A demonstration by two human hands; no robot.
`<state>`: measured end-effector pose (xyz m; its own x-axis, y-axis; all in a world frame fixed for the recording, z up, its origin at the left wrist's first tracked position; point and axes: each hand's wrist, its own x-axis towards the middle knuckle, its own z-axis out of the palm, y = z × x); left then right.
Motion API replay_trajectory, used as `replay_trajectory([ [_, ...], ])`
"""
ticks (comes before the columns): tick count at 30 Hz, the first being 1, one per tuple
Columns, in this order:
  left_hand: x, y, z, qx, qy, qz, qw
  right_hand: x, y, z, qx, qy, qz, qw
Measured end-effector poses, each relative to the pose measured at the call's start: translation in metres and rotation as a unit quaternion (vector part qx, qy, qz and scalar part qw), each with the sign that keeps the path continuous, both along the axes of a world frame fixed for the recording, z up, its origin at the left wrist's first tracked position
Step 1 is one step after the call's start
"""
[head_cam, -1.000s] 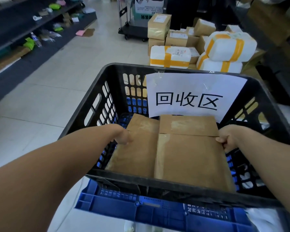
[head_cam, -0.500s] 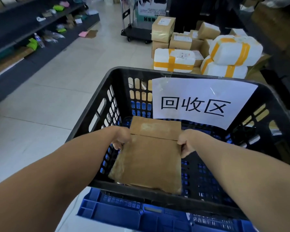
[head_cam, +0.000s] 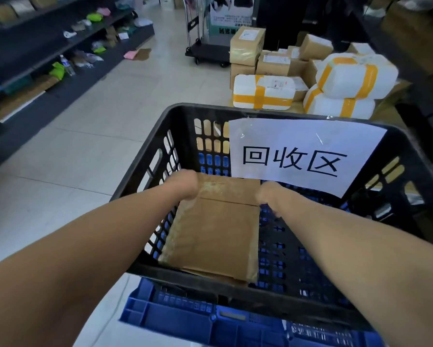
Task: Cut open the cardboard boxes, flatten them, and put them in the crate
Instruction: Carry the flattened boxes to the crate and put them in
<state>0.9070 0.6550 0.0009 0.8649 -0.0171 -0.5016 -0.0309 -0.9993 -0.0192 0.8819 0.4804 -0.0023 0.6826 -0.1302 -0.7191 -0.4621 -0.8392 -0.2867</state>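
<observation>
Holding flattened cardboard (head_cam: 215,231) inside black crate (head_cam: 210,107) | left hand (head_cam: 185,184) and right hand (head_cam: 268,195) each curl round a side edge near its far flap, probably to keep it folded flat | near end sits against crate's front wall.

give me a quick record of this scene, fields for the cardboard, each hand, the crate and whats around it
cardboard: flattened cardboard, inside the black crate, lower end hidden behind the near rim
left hand: left hand grips the cardboard's left edge near the top
right hand: right hand grips its right edge near the top
crate: black crate, slotted walls, paper sign on the far wall
under crate: blue crate
behind: white foam boxes with yellow tape, brown parcels
</observation>
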Motion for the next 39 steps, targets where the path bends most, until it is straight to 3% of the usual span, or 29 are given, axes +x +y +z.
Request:
replay_trajectory([
  [6, -0.004, -0.030, 0.045, -0.058, -0.085, -0.107, 0.989, 0.002, -0.008, 0.055, -0.125, -0.121, 0.134, 0.976],
  [13, -0.040, -0.084, 0.140, -0.079, -0.233, -0.308, 0.919, -0.076, -0.047, 0.147, -0.266, -0.281, 0.054, 0.921],
  [18, -0.102, -0.127, 0.189, -0.124, -0.377, -0.444, 0.803, -0.166, -0.071, 0.188, -0.416, -0.314, -0.069, 0.851],
  [22, -0.171, -0.156, 0.213, -0.182, -0.442, -0.528, 0.702, -0.251, -0.085, 0.205, -0.488, -0.316, -0.162, 0.797],
  [30, -0.331, -0.227, 0.222, -0.330, -0.418, -0.663, 0.527, -0.447, -0.098, 0.219, -0.564, -0.255, -0.330, 0.713],
  [35, -0.440, -0.283, 0.207, -0.389, -0.356, -0.717, 0.457, -0.582, -0.120, 0.212, -0.554, -0.175, -0.477, 0.660],
  [39, -0.537, -0.330, 0.191, -0.413, -0.296, -0.748, 0.428, -0.682, -0.148, 0.198, -0.536, -0.127, -0.553, 0.625],
])
